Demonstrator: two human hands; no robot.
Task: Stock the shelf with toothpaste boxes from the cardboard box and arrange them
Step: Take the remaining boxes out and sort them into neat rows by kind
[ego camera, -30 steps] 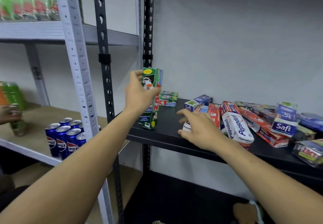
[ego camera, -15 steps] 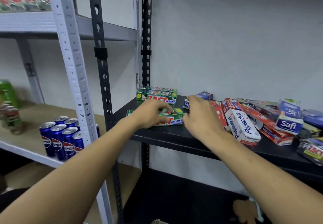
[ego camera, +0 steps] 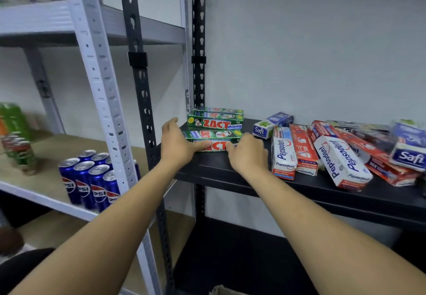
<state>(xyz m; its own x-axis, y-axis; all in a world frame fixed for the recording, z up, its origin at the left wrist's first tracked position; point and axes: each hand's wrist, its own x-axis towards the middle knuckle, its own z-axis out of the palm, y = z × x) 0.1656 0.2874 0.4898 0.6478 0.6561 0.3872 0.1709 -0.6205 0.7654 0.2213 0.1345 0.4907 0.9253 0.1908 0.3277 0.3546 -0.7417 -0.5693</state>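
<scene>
A green Zact toothpaste box (ego camera: 213, 136) lies flat near the left end of the black shelf (ego camera: 221, 172). My left hand (ego camera: 177, 147) lies along its left front with the thumb spread. My right hand (ego camera: 247, 154) presses fingertips on its right front corner. More green Zact boxes (ego camera: 215, 120) lie just behind it, against the wall. Red and white Pepsodent boxes (ego camera: 341, 163) and blue Safi boxes (ego camera: 272, 124) lie jumbled to the right. A corner of the cardboard box (ego camera: 221, 291) shows at the bottom edge.
A black upright post (ego camera: 140, 92) and a grey one (ego camera: 96, 68) stand left of my hands. Blue Pepsi cans (ego camera: 90, 184) sit on the neighbouring wooden shelf (ego camera: 129, 154), with green bottles (ego camera: 13, 119) farther left. A lower black shelf (ego camera: 230, 260) lies below.
A second ago my left hand held the Zact box upright; it then laid it flat. The box has since slid back toward the rear Zact boxes, with my right hand now on its right end.
</scene>
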